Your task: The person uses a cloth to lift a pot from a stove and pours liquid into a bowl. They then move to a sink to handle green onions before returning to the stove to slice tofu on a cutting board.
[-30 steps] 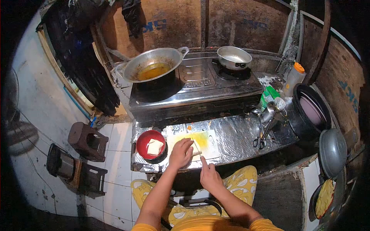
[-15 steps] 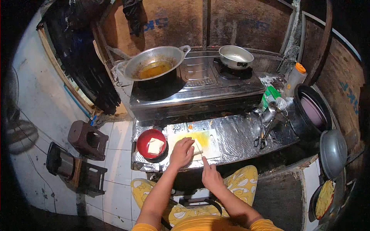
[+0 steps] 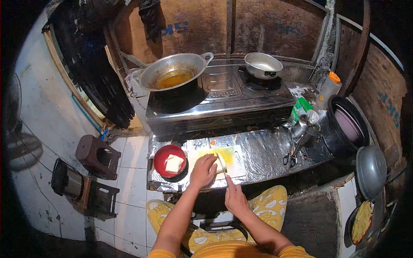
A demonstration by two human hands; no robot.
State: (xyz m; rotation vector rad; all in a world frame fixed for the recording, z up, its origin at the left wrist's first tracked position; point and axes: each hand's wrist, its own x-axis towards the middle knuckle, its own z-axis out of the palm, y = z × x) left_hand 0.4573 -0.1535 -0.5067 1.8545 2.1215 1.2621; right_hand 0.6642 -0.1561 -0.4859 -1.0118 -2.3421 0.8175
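My left hand [image 3: 204,171] lies over a white block of tofu [image 3: 219,166] on the white cutting board [image 3: 235,159], fingers together and holding it down. The hand hides much of the block. In my right hand [image 3: 236,199] is a knife [image 3: 222,164], gripped by the handle, with its blade pointing away from me along the right part of the tofu. A yellow stain spreads over the board's far side. Just left of the board stands a red bowl [image 3: 157,161] with another white tofu piece [image 3: 174,164] in it.
Behind the board is a gas stove [image 3: 223,112] bearing a wok [image 3: 146,73] of oil and a metal pot [image 3: 263,64]. Scissors [image 3: 290,160] and ladles [image 3: 301,124] lie to the right, near a black tub [image 3: 330,129]. Plastic stools [image 3: 98,155] stand on the left.
The knife blade has shifted slightly left and away from me at the tofu. My left hand stays in nearly the same place.
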